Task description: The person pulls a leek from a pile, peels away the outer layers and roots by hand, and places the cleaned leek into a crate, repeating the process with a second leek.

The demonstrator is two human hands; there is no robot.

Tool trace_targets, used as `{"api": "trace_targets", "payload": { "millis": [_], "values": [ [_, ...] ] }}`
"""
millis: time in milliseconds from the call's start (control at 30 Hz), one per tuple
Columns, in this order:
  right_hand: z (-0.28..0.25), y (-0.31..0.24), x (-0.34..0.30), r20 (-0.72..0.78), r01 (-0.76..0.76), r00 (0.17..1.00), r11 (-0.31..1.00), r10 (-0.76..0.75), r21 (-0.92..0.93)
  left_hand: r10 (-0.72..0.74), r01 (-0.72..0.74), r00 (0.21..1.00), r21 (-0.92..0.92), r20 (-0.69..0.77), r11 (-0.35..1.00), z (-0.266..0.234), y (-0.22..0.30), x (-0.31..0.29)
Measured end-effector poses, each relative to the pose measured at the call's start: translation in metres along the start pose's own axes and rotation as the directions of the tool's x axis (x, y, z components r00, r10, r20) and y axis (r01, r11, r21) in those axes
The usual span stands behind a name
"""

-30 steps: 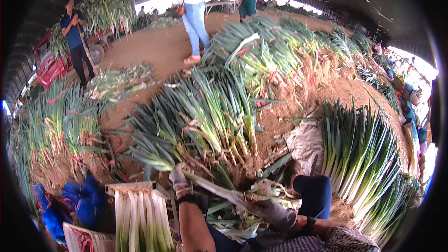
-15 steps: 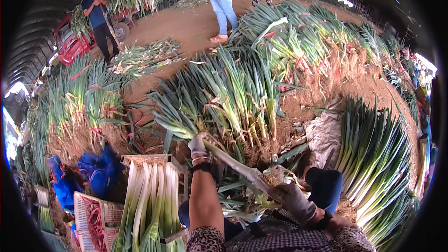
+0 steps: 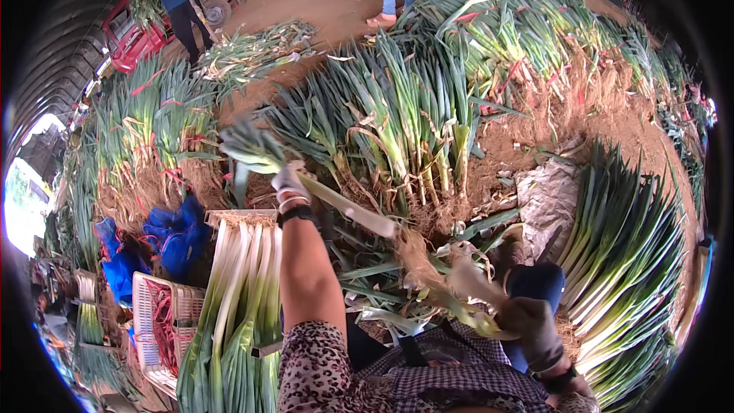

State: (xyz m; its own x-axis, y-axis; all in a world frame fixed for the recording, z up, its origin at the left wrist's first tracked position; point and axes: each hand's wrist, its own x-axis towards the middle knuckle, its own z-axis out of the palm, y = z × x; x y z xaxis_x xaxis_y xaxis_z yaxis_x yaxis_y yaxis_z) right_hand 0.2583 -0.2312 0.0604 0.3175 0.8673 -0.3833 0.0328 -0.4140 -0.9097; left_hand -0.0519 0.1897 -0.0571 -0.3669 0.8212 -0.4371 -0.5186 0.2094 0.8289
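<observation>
My gloved left hand (image 3: 289, 182) is closed round a single leek (image 3: 348, 213), just below its green leaves. The leek slants across in front of me. Its leafy top, blurred, points to the far left, and its pale stalk and brown roots (image 3: 415, 251) point toward my right side. My gloved right hand (image 3: 535, 330) is at the lower right near my knee, with fingers curled on a peeled strip of leek skin (image 3: 470, 320) that trails from the root end. A pale blurred shape beside that hand cannot be made out.
Trimmed leeks (image 3: 237, 298) lie in a metal-edged rack at left, beside a white plastic basket (image 3: 187, 310) of red ties and some blue bags (image 3: 180, 237). Untrimmed leeks (image 3: 390, 122) stand ahead; cleaned ones (image 3: 619, 283) lie at right. Two people stand beyond, near a red vehicle (image 3: 130, 34).
My left hand has moved left and up with the leek. The right hand has pulled away to the right and down, drawing a strip of skin off the stalk. The view has tilted down.
</observation>
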Motion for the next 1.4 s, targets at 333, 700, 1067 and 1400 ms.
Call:
{"api": "trace_targets", "payload": {
  "millis": [333, 700, 1067, 1400],
  "values": [
    [0.012, 0.004, 0.130, 0.205, 0.454, 0.876, 0.604, -0.436, -0.655, -0.026, -0.007, 0.993, -0.282, -0.113, 0.959, -0.021, 0.022, 0.006],
    [0.140, 0.021, 0.195, 0.482, 0.114, 0.875, 0.987, -0.047, -0.111, -0.017, -0.034, 0.952, -0.163, -0.306, 0.986, -0.028, -0.020, -0.026],
    [0.069, 0.037, 0.059, 0.430, 0.252, 0.899, 0.901, -0.083, -0.353, -0.108, 0.123, 0.985, 0.111, -0.133, 0.986, -0.012, -0.109, 0.003],
    [-0.036, 0.009, 0.075, -0.296, 0.340, 0.874, 0.920, -0.386, -0.197, 0.057, -0.063, 0.945, -0.009, -0.322, 0.998, 0.025, -0.059, -0.010]
  ]
}}
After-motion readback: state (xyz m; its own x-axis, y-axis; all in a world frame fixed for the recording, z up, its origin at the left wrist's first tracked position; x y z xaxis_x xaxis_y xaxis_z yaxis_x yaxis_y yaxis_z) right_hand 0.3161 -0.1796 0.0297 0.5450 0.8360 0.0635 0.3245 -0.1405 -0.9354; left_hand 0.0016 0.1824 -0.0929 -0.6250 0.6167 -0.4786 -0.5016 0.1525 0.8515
